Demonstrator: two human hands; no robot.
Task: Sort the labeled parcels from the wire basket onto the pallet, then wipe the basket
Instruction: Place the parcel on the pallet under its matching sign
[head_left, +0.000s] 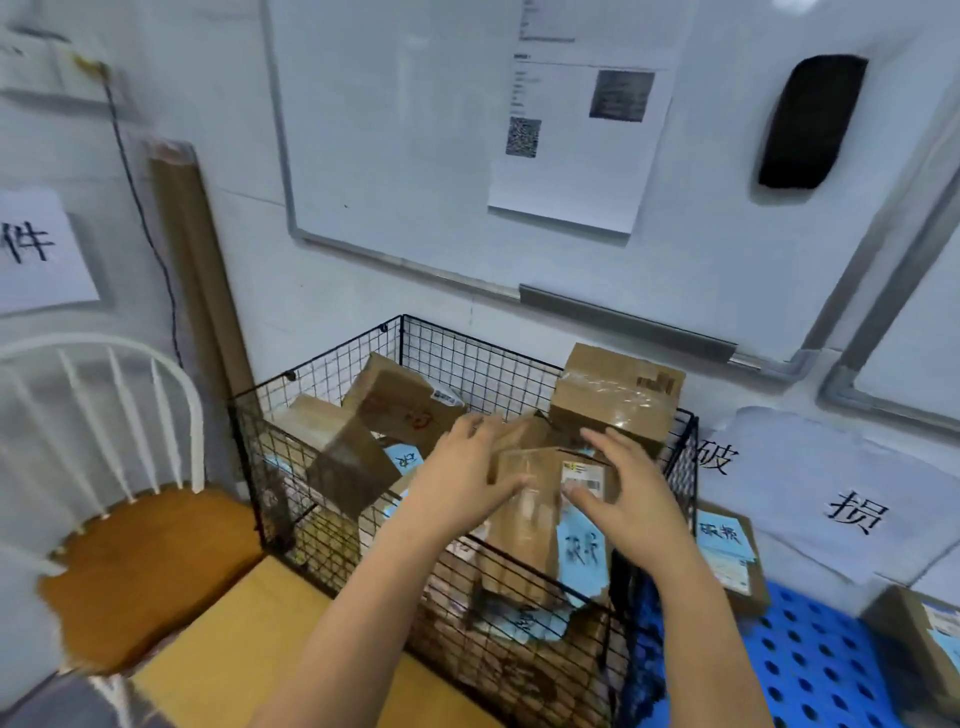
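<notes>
A black wire basket (322, 530) stands on the floor by the wall, filled with several brown cardboard parcels. One upright parcel (524, 530) with a blue handwritten label (584, 551) and a barcode sticker sits near the basket's front. My left hand (462, 478) lies against its left side with straight fingers. My right hand (618, 488) reaches to its right side, fingers spread. A taped parcel (615, 400) rises at the basket's back right. On the blue perforated pallet (810, 660) to the right lie a blue-labeled parcel (732, 556) and another parcel (924, 639).
A white chair with an orange seat (140, 566) stands left of the basket. A long cardboard tube (197, 280) leans on the wall. A whiteboard (415, 130) hangs above. Paper signs (831, 493) with characters lie behind the pallet.
</notes>
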